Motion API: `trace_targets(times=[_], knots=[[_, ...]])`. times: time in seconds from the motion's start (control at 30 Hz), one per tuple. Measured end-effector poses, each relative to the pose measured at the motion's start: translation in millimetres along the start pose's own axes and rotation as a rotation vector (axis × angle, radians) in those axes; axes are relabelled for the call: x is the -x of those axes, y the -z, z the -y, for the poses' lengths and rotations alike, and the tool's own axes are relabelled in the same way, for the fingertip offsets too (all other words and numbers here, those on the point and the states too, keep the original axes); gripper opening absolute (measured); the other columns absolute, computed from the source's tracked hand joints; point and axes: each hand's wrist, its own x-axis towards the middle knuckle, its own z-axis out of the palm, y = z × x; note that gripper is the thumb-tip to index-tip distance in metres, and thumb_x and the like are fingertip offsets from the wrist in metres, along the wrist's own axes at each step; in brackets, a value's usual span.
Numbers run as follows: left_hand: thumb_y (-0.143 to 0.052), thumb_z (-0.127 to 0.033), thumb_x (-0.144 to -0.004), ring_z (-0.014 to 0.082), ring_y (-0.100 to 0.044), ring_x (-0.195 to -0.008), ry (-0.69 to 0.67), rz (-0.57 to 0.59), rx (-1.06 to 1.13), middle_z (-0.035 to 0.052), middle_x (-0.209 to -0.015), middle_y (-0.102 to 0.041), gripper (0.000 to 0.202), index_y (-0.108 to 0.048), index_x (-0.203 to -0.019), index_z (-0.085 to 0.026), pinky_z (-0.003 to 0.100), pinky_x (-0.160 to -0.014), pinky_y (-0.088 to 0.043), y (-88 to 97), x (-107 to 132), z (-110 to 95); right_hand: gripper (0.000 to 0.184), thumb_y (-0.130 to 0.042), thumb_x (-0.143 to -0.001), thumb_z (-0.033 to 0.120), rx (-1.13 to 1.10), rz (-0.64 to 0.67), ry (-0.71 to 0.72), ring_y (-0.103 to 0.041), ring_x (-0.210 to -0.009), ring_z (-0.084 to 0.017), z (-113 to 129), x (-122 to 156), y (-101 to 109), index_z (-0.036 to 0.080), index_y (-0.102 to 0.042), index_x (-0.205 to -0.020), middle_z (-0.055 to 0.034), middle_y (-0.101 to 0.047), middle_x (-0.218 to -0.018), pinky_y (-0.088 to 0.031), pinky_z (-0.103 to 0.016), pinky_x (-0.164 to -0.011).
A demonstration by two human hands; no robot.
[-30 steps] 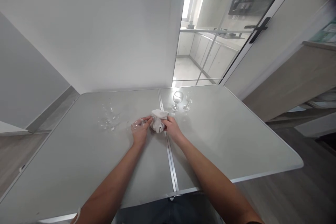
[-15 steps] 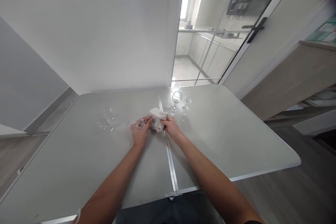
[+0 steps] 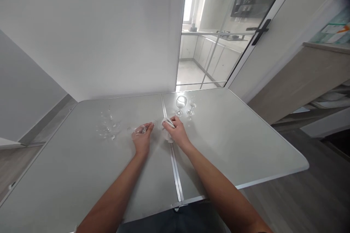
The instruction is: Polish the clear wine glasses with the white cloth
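Note:
My left hand [image 3: 142, 137] is closed around a clear stemmed glass [image 3: 140, 129], held on its side above the table with its foot toward the right. A white cloth [image 3: 167, 136] hangs bunched in my right hand [image 3: 177, 131], whose fingers are closed on it. A small gap separates the cloth from the glass. Behind my right hand stand two stemmed glasses upright, a round-bowled one [image 3: 181, 105] and a smaller one [image 3: 191, 108]. Several clear glass pieces [image 3: 108, 125], hard to make out, lie on the left of the table.
The pale folding table [image 3: 82, 167] has a metal seam [image 3: 176, 178] down its middle and a wall [image 3: 123, 43] behind it. A glazed door [image 3: 213, 54] with a dark handle [image 3: 261, 32] stands at the back. Wooden shelving [image 3: 300, 80] is at the right.
The cloth has come away from the glass, and my hands have moved apart. My right hand now grips the cloth bunched closer. The view has shifted slightly.

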Motion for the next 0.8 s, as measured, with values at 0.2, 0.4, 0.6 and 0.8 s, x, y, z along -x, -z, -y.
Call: trace_targets(times=[0.2,0.4,0.6,0.8], knots=[[-0.082,-0.040,-0.070,0.0181,-0.070,-0.072,-0.017,0.049,0.057,0.0030,-0.079,-0.074,0.036,-0.071,-0.096,-0.018,0.027,-0.068,-0.053,0.8,-1.3,-0.6,0.032,-0.056,-0.076,0.019,-0.049,0.052,0.189,-0.059,-0.072,-0.016,14.5,4.8,0.5,0.023,-0.065,-0.107,-0.0005,-0.066,-0.089,-0.044,-0.026,-0.067],[-0.080,-0.038,-0.072,0.0199,-0.070,-0.079,-0.074,0.143,0.040,0.0054,-0.084,-0.074,0.024,-0.072,-0.077,-0.017,0.029,-0.076,-0.055,-0.7,1.6,-1.1,0.024,-0.057,-0.083,0.025,0.322,0.148,0.318,-0.060,-0.073,-0.017,2.4,4.0,-2.6,0.023,-0.074,-0.100,-0.0033,-0.070,-0.089,-0.046,-0.029,-0.075],[-0.078,-0.041,-0.076,0.0222,-0.072,-0.082,0.012,0.222,0.049,0.0087,-0.088,-0.078,0.027,-0.077,-0.085,-0.016,0.031,-0.077,-0.056,-1.3,1.3,0.4,0.028,-0.061,-0.091,0.039,0.737,0.168,0.300,-0.061,-0.075,-0.015,-10.2,1.9,-7.2,0.030,-0.074,-0.113,-0.0030,-0.066,-0.096,-0.042,-0.026,-0.069],[-0.077,-0.039,-0.075,0.0243,-0.072,-0.086,-0.088,0.304,-0.050,0.0073,-0.092,-0.079,0.022,-0.080,-0.086,-0.021,0.035,-0.080,-0.056,-1.3,9.1,0.8,0.024,-0.062,-0.092,0.044,0.906,0.098,0.303,-0.056,-0.067,-0.011,-10.0,-1.1,-1.6,0.030,-0.078,-0.101,-0.0042,-0.058,-0.110,-0.038,-0.027,-0.062]])
